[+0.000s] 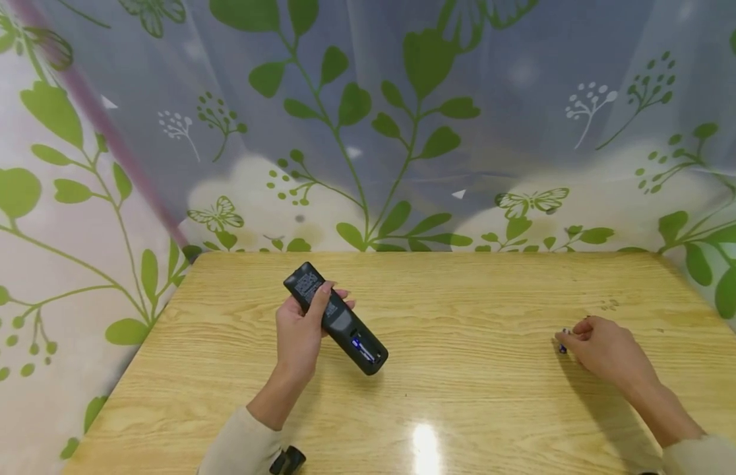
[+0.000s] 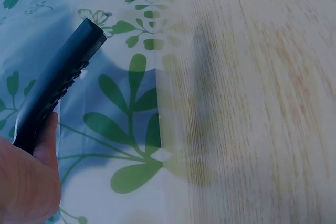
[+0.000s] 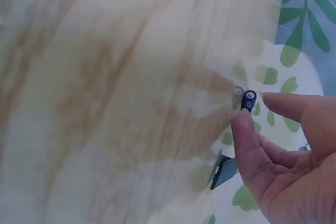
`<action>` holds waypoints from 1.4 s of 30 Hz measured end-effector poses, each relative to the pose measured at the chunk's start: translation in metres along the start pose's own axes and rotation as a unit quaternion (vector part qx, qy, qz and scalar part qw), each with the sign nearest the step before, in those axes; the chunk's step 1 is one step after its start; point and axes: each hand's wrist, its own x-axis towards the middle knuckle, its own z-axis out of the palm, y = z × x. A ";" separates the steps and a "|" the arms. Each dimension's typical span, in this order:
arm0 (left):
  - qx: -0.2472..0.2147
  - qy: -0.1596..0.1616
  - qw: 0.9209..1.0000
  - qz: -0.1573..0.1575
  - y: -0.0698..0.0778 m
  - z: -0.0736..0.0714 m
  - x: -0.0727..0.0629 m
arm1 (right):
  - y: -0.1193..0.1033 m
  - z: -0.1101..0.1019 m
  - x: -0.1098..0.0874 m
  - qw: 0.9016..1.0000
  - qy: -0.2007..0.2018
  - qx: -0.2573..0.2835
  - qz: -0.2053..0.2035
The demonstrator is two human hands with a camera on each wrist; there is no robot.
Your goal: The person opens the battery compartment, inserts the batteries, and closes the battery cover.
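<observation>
My left hand (image 1: 301,336) grips a black remote control (image 1: 338,316) with its back turned up. In the remote's uncovered compartment a blue-and-silver battery (image 1: 365,348) shows. In the left wrist view the remote (image 2: 58,82) is seen edge-on above the left hand (image 2: 29,184). Far to the right, my right hand (image 1: 611,353) pinches a small blue battery (image 1: 562,349) low at the tabletop; whether it is lifted I cannot tell. The right wrist view shows this battery (image 3: 249,99) at the fingertips of the right hand (image 3: 283,156). Beside them is a small dark flat piece (image 3: 224,172), partly hidden.
The wood-grain table (image 1: 451,297) is glossy and mirrors things near it. A patterned curtain (image 1: 368,165) with green leaves rises behind its back edge and on the left. A dark wrist-worn device (image 1: 287,460) sits at the left sleeve.
</observation>
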 end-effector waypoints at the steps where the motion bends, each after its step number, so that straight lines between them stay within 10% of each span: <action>1: 0.000 0.000 1.000 -0.002 0.000 0.000 0.000 | 0.000 0.000 0.000 1.000 -0.001 -0.002 0.000; 42: -0.007 0.003 1.000 -0.030 -0.003 0.001 -0.001 | -0.006 0.010 0.000 0.997 0.042 0.010 -0.062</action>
